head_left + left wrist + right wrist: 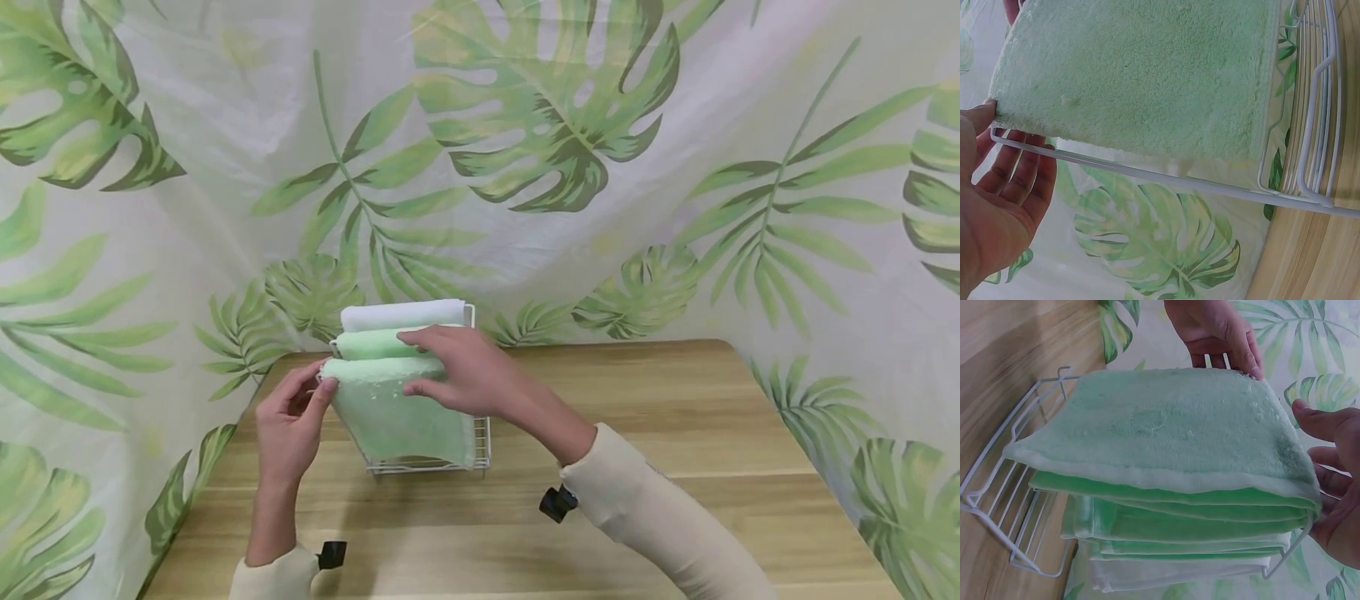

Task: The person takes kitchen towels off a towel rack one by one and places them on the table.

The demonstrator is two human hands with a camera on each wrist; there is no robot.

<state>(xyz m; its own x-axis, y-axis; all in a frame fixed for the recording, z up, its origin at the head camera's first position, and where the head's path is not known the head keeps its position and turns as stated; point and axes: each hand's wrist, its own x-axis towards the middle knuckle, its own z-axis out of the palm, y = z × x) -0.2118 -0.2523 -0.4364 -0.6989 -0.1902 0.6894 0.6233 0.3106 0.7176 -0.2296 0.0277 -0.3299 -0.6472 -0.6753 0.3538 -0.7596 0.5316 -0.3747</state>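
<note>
A pale green towel (405,417) hangs folded over the front rail of a white wire rack (482,433). My left hand (292,425) pinches its top left corner; in the left wrist view the thumb (984,114) presses the cloth while the other fingers sit behind the wire. At the right end of the fold, my right hand (472,367) spreads its fingers over the top, thumb apart on the near side. Another green towel (367,343) hangs just behind, and a white towel (405,315) behind that one.
The rack stands on a wooden table (600,517), left of its middle. A leaf-print sheet (540,275) hangs behind the table and down its sides. A small black device (558,503) is fixed at the right cuff, and another black device (332,554) at the left.
</note>
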